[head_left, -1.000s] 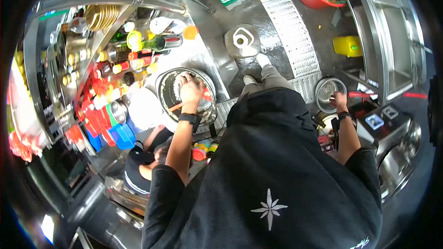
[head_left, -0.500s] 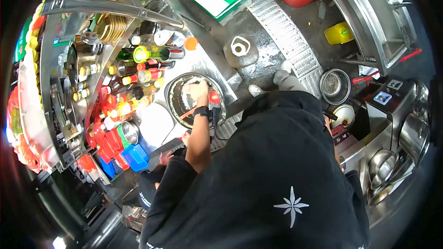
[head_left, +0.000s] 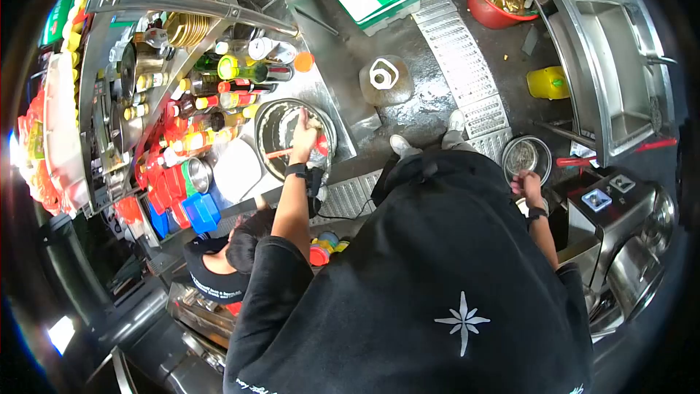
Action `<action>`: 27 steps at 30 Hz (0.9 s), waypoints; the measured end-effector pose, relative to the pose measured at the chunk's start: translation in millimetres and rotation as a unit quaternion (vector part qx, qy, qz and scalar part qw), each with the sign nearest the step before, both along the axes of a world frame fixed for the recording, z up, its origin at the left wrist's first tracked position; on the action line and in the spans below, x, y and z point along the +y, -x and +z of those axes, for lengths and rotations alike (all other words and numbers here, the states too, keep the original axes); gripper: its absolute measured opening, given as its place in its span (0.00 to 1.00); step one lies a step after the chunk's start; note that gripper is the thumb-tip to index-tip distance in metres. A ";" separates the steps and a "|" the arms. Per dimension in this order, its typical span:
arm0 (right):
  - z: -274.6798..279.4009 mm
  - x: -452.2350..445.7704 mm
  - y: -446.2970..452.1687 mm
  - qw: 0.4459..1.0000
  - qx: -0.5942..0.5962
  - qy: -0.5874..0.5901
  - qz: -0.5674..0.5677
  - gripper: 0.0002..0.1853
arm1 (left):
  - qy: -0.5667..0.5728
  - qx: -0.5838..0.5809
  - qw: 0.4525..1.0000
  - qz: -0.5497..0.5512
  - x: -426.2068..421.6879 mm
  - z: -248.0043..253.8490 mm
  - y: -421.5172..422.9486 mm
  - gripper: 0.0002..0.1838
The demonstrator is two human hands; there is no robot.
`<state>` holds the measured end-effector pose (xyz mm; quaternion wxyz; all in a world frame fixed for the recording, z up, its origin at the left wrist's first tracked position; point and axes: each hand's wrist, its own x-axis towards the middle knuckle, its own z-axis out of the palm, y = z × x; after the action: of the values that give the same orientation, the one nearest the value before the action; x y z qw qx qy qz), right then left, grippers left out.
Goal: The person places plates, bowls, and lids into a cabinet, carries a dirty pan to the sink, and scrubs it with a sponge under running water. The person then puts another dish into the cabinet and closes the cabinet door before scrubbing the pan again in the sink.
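My left hand (head_left: pixel 303 138) is over a round, dark-walled metal pot (head_left: pixel 264 121) smeared with white paste. Its fingers are stretched out, and something pale shows beside or on the fingertips. Beneath the wrist, an orange-red stick-like handle (head_left: pixel 278 153) lies across the pot. A red and black corded device (head_left: pixel 316 175) stands at the pot's near right side, partly covered by my hand. On the other side, my right hand (head_left: pixel 526 185) hangs beside a metal basin (head_left: pixel 526 147) on the floor. Its fingers are loosely bent and apart, with nothing visible in them.
Bottles (head_left: pixel 240 71) crowd the counter left of the pot, near a white round lid (head_left: pixel 238 171). A co-worker (head_left: pixel 226 255) is low at lower left. A plastic jug (head_left: pixel 385 80) stands on the wet floor. A red bucket of scraps (head_left: pixel 490 13) and a steel sink (head_left: pixel 620 66) are at right.
My left hand has lifted within the pot's area and its fingers have straightened. My right hand has come into view beside the basin. The co-worker's head now shows at lower left.
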<state>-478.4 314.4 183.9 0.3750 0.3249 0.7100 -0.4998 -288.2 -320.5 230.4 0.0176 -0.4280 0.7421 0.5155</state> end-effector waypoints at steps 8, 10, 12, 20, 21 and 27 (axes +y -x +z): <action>-69.4 -48.1 158.7 0.939 0.157 -0.009 0.306 0.10 | 0.032 -0.087 0.974 -0.205 6.3 51.7 16.8 0.38; -19.2 -132.4 172.4 0.932 0.207 0.040 0.294 0.10 | -0.095 -0.020 0.988 -0.118 5.1 61.6 18.2 0.37; 20.2 -211.0 159.5 0.914 0.237 0.089 0.317 0.09 | -0.275 0.085 0.958 0.020 -0.3 75.2 17.6 0.34; 87.1 -456.5 11.7 0.805 0.157 0.218 0.529 0.30 | -0.403 0.186 0.887 0.125 -36.9 112.3 -4.2 0.21; 79.7 -470.6 -6.1 0.789 0.198 0.215 0.540 0.35 | -0.395 0.183 0.891 0.128 -38.1 115.6 -2.6 0.19; 99.2 -500.4 -61.1 0.806 0.205 0.159 0.533 0.39 | 0.273 -0.021 0.932 -0.239 -39.7 84.4 -0.4 0.09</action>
<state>-417.3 -186.0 283.1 0.4744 -0.2783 0.7425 -0.3824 -287.8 -360.2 314.8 0.0382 -0.2370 0.9341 0.2643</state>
